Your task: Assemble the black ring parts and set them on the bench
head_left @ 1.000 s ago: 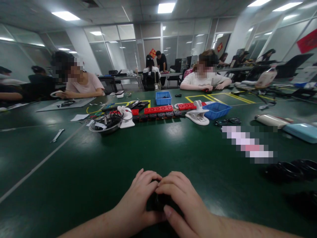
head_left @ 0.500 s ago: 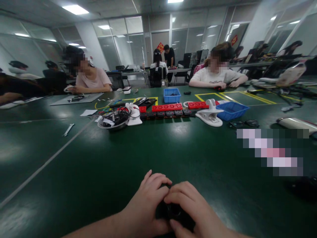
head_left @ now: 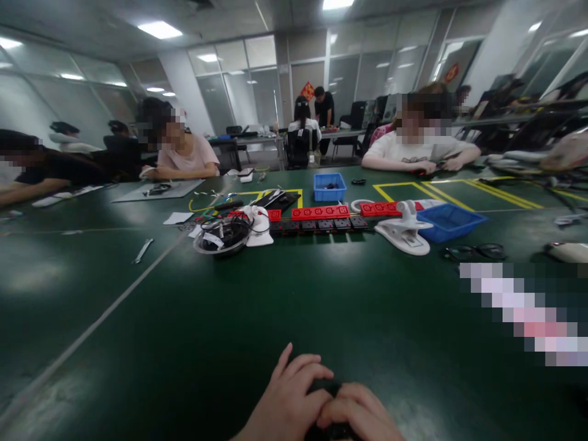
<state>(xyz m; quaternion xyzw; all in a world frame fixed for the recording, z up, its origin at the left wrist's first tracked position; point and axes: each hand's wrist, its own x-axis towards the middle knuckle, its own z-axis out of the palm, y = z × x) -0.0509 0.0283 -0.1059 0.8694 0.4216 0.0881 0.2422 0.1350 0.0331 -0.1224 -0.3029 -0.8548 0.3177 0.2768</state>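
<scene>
At the bottom edge of the view my left hand [head_left: 287, 401] and my right hand [head_left: 358, 418] are pressed together around a small black object [head_left: 327, 388]. Only a dark sliver of it shows between my fingers, so its shape is hidden. Both hands rest low over the dark green table [head_left: 193, 331], close to me. The fingers of each hand curl over the object from either side.
Mid-table lie red and black power strips [head_left: 321, 218], a clear bowl of cables [head_left: 221, 237], a white clamp [head_left: 404, 233], two blue bins [head_left: 329, 187], glasses [head_left: 475, 251] and a wrench [head_left: 142, 250]. Several people sit working at the far side.
The view has lifted and swung left, so my hands sit lower in the frame and are partly cut off. They stay clasped on the black object.
</scene>
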